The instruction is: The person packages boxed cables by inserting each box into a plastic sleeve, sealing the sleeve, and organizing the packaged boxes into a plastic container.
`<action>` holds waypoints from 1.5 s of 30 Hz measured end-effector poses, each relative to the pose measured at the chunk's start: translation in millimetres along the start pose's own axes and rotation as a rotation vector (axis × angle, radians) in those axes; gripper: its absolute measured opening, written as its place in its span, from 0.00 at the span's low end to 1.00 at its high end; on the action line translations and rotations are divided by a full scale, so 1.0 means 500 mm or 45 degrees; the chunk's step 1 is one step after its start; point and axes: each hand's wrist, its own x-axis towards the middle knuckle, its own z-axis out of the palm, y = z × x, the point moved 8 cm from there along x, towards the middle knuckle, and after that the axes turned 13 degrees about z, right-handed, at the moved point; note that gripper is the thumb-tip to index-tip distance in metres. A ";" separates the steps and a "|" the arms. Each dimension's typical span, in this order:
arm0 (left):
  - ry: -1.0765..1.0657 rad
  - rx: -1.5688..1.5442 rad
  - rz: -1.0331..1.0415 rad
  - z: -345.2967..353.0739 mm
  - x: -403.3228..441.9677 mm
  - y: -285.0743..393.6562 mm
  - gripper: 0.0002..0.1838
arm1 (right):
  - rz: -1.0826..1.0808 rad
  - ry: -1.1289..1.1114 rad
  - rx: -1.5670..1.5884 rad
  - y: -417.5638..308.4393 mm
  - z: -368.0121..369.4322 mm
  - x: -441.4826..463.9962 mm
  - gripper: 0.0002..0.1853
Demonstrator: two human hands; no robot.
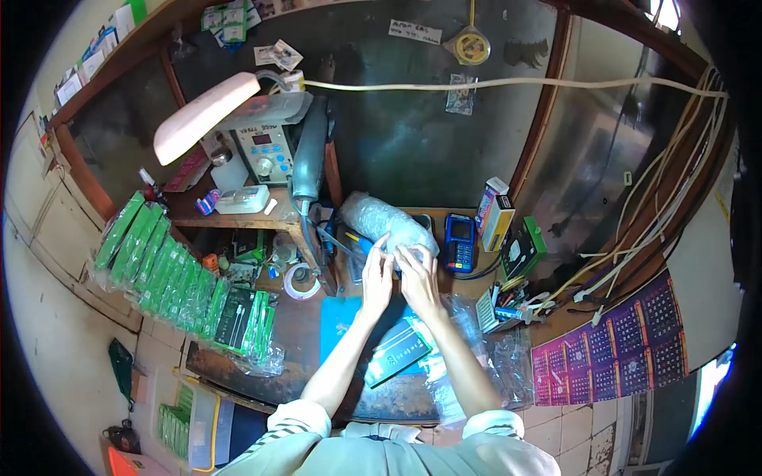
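Both bare hands work at the near end of a bundle in clear plastic wrap point(385, 220), at the center of the frame. The left hand point(377, 278) and right hand point(418, 274) are side by side with fingers bent against the wrap; whether they pinch it or only press on it cannot be told. Just to the right stands a blue handheld device point(459, 242) with a screen and keypad, its markings too small to read. Below the hands, a dark, flat box point(397, 358) with pale print, also unreadable, lies tilted between the forearms, near a blue mat point(340, 317) and crumpled clear plastic point(454, 373).

At right, small printed cartons point(498, 218) stand near a black-and-green box point(523, 249), while a holder point(488, 311) carries pens and tools. Below it hangs a purple calendar point(611, 341), its grids of figures too fine to make out. At left, a long row of green packets point(167, 266) in clear plastic lines the bench; at lower left, a clear bin point(203, 424) contains more green packs point(175, 424). On the upper-left shelf, a bottle point(228, 173) stands beside a machine with dials point(266, 152). A handwritten note point(414, 32) marks the dark panel at top, its lettering not clearly legible.
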 end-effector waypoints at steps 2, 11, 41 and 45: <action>-0.048 -0.043 0.133 0.011 0.004 0.018 0.13 | -0.048 -0.075 -0.255 0.014 0.024 0.007 0.17; -0.195 -0.073 0.008 0.077 -0.007 -0.003 0.10 | 0.131 -0.308 -0.246 0.109 0.076 0.002 0.20; -0.689 -0.001 0.154 0.112 -0.363 0.202 0.14 | 0.502 -0.306 0.029 0.188 -0.200 -0.431 0.05; -0.352 -0.076 -0.030 0.037 -0.352 0.203 0.13 | 0.461 -0.123 0.062 0.142 -0.260 -0.334 0.04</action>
